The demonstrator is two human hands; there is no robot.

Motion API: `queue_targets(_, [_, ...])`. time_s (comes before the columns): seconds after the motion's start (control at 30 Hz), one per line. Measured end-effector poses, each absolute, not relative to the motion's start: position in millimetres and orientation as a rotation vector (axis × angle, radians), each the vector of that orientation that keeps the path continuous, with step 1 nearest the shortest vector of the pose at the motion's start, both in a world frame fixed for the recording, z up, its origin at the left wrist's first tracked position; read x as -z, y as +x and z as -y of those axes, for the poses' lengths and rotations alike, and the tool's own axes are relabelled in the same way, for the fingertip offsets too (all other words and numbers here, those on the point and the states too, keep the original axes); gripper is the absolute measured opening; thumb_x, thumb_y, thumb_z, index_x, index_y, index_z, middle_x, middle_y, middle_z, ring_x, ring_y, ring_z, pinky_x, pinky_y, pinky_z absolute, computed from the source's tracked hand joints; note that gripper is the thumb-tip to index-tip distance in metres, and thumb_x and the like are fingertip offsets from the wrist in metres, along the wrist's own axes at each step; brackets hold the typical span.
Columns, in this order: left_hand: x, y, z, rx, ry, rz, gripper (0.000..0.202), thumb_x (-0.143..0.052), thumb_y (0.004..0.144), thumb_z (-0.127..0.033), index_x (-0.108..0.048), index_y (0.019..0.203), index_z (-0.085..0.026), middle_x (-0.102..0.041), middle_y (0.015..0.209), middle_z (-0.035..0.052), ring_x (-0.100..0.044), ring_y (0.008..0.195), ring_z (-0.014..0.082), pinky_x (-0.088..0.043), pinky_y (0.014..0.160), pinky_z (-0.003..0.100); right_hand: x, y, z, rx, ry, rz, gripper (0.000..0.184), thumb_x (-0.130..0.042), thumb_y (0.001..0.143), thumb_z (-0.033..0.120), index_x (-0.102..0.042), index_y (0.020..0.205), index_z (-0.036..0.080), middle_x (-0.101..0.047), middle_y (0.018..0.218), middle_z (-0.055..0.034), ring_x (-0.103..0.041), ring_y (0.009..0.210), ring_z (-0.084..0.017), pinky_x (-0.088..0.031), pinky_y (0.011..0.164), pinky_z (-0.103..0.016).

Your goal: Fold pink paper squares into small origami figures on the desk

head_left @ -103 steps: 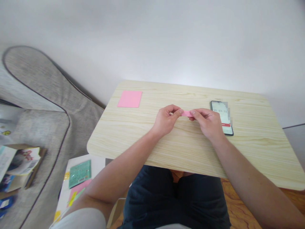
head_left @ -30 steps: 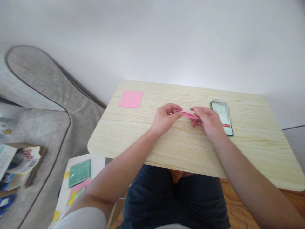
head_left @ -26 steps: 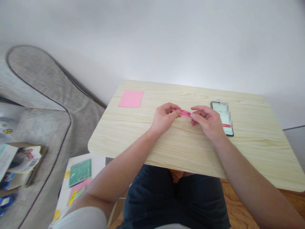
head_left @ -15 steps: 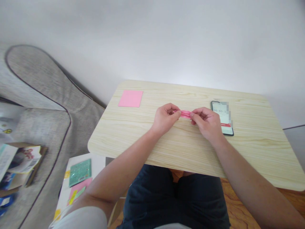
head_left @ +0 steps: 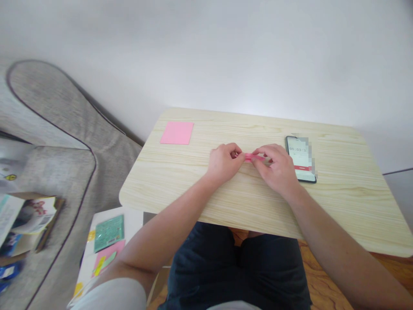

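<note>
Pink paper, partly hidden in the pinch of left hand and right hand, shape unclear.

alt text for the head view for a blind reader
A person's left hand and right hand pinch folded pink paper over a pale wood-grain table. A flat pink square lies toward its far left corner; a phone showing a timer is partly behind the right hand.

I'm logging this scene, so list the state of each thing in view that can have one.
Folded pink paper: narrow, held in both hands
Left hand: pinching folded pink paper
Right hand: pinching folded pink paper
Square pink paper: lying flat
Smartphone: face up, screen lit
Green packet: lying flat, sealed or not unclear
Cardboard box: appears open
</note>
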State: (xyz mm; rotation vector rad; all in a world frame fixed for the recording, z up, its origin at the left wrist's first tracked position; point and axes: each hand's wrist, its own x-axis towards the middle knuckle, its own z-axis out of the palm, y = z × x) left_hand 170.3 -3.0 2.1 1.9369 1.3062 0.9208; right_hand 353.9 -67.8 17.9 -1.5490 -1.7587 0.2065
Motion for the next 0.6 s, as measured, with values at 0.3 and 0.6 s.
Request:
queue_targets(0.3, [-2.0, 172.0, 3.7, -0.855, 2.063, -1.351, 0.015, -0.070, 0.086, -0.035, -0.079, 0.077, -0.026, -0.071, 0.071, 0.0042, -0.060, 0.078, 0.0237, -0.045, 0.081, 0.039, -13.9, 354.4, 60.3, -0.152, -1.542, 1.902, 0.007, -0.073, 0.086, 0.025, -0.079, 0.086, 0.026, -0.075, 0.107, -0.0060, -0.061, 0.107, -0.030, -0.051, 0.100, -0.049])
queue_targets(0.6, [-3.3, 166.1, -1.8, -0.844, 2.068, -1.357, 0.010, -0.070, 0.084, -0.028, -0.079, 0.079, -0.027, -0.074, 0.077, 0.0037, -0.061, 0.085, 0.0256, -0.044, 0.086, 0.042, -16.2, 358.6, 52.0, -0.181, -1.642, 2.035, 0.014, -0.073, 0.088, 0.036, -0.080, 0.084, 0.025, -0.075, 0.098, -0.0085, -0.059, 0.099, -0.031, -0.050, 0.091, -0.050])
